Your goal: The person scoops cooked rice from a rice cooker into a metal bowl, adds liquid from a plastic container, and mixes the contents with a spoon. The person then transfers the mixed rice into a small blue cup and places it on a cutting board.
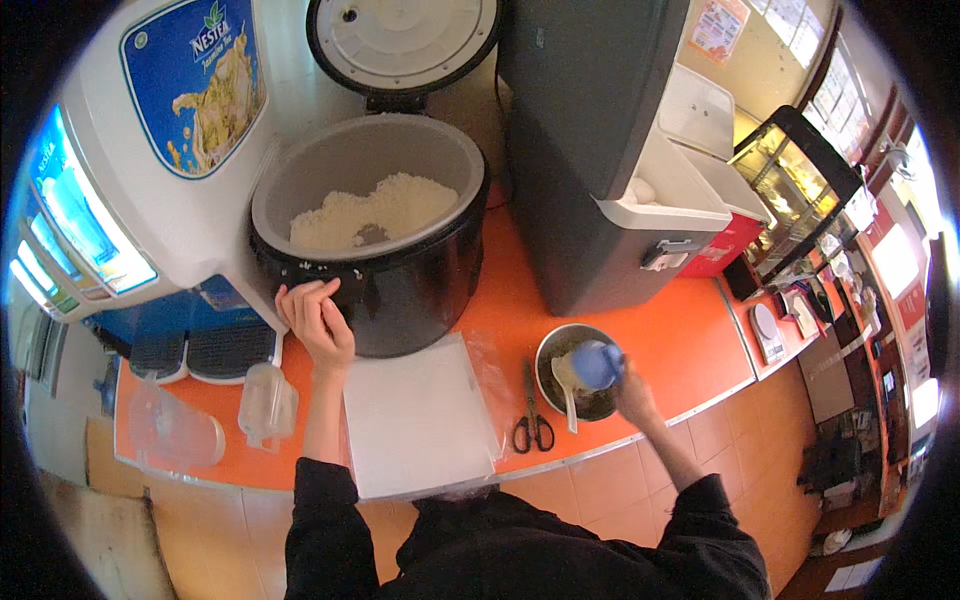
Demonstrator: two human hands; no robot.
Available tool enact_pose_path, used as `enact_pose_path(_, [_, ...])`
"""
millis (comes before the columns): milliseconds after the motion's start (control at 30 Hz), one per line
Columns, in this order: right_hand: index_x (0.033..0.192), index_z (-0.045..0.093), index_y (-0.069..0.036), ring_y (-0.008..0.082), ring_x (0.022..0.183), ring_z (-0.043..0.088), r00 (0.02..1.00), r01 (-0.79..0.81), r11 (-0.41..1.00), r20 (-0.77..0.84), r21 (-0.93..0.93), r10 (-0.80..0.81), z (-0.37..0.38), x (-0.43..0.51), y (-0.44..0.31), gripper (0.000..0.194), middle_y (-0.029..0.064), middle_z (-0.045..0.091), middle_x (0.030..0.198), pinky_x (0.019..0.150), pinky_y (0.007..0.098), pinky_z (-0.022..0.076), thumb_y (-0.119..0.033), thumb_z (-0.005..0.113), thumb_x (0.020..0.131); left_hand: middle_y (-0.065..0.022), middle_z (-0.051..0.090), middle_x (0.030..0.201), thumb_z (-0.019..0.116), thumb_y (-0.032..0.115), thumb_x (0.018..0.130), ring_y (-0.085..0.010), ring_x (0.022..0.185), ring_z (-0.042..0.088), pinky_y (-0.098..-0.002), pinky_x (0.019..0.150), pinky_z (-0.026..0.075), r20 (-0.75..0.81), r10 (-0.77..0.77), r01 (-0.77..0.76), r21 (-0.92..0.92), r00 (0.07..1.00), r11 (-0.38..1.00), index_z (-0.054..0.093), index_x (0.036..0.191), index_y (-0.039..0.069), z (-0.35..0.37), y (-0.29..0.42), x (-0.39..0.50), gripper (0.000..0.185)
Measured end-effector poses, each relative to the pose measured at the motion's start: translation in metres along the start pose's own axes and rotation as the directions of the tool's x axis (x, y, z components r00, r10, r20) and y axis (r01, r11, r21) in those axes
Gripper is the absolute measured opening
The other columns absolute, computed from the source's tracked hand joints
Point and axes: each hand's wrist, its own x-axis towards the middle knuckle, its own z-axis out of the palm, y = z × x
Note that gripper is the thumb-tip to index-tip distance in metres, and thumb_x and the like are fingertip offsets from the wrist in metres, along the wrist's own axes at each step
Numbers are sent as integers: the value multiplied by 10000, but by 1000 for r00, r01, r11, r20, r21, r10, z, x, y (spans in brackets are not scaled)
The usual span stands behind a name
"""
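My left hand (318,321) rests with bent fingers against the front of a black rice cooker (420,300). Its lid (405,37) is raised, and white cooked rice (375,212) lies heaped inside. On the right, my right hand (636,390) grips a blue cup or scoop (595,365), somewhat blurred, over a metal bowl (547,386). A whitish spoon (568,390) leans in this bowl; its other contents are unclear. Scissors with black handles (533,433) lie left of the bowl. White sheets (420,424) in clear plastic lie before me.
A drink dispenser (202,225) stands left, with clear plastic containers (266,405) in front. A tall dark grey container (592,187) and an open white-lined cooler (667,214) stand right of the cooker. Farther right are a kitchen scale (766,330) and a lit display case (795,195).
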Motion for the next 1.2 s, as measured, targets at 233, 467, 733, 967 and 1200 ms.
enact_pose_path(233, [1394,171,-66,436,947,557,999,22,997,-51,80,-18,-6,-3,-2,652,276,446,1221,727,513,474,-49,452,806,-141,446,1195,434,70,908,-240,1122,439,-365,978,329,-204,-435,433,-56,877,900,424,1170,5,-92,6,-85,270])
enact_pose_path(467, [1392,207,-45,411,916,577,990,136,990,-49,37,-134,-22,-1,-60,660,259,503,1145,703,504,468,-26,485,793,-127,433,1196,484,161,901,-233,1119,421,-340,938,340,-284,-845,885,33,454,464,395,1207,-14,-200,-4,-212,364])
enact_pose_path(733, [1359,77,95,456,836,581,958,271,939,37,212,-285,79,61,-139,724,323,582,884,696,464,477,-108,492,802,-145,457,1094,508,236,903,-234,1034,433,-364,903,340,-241,-837,870,103,491,481,467,1102,-19,-166,-60,-224,326])
enact_pose_path(967, [1357,69,104,459,1074,436,972,225,939,-125,262,-198,157,62,-177,775,320,452,1128,928,469,353,-136,556,803,-96,518,728,441,311,931,-210,685,477,-369,633,366,-145,-982,902,-398,120,168,523,692,-7,-154,-116,-252,406])
enact_pose_path(1200, [968,653,-82,278,921,497,798,509,589,-88,628,-596,60,-23,-293,204,129,493,997,855,392,388,-88,633,764,-78,440,515,362,351,917,-190,459,412,-359,436,288,-4,-631,623,162,776,765,443,587,13,-144,-88,-196,479])
